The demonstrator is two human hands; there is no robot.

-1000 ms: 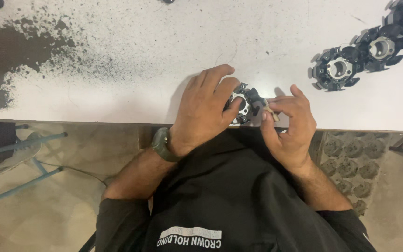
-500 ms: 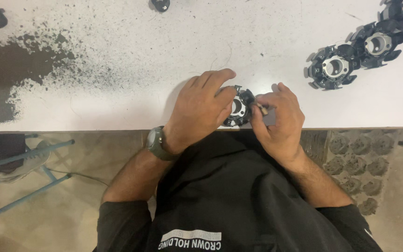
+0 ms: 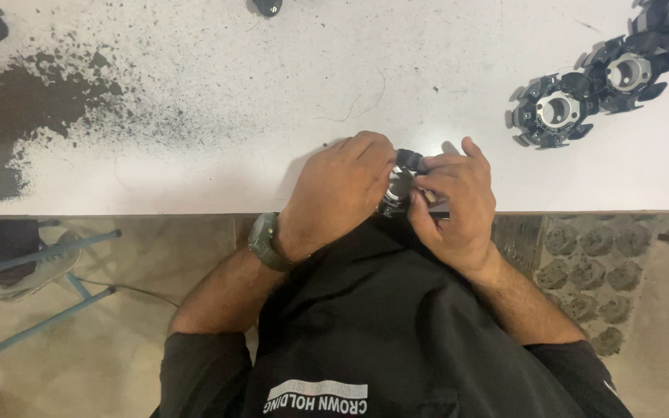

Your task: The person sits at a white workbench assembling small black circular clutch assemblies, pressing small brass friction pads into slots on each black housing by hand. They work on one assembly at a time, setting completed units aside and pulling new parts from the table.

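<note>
While both hands meet at the near edge of the white table (image 3: 195, 70), just right of the frame's centre, they close together around a small round black part with a silvery middle (image 3: 401, 186). It sits right at the table's rim, mostly hidden. The left hand (image 3: 338, 193) lies over it from the left, fingers curled across its top; a dark green wristwatch (image 3: 266, 241) sits on that wrist. The right hand (image 3: 454, 205) grips it from the right, thumb and fingertips pinched against its edge. Whether the right fingers also hold some smaller piece cannot be told.

At the upper right of the frame, well apart from the hands, three similar black toothed rings with bright centres (image 3: 555, 110) lie in a slanting row on the table. Worn dark patches (image 3: 9, 108) spread over the table's upper left. A black shirt (image 3: 396, 325) fills the lower middle, and blue metal tubing (image 3: 40, 255) shows at lower left over the floor.
</note>
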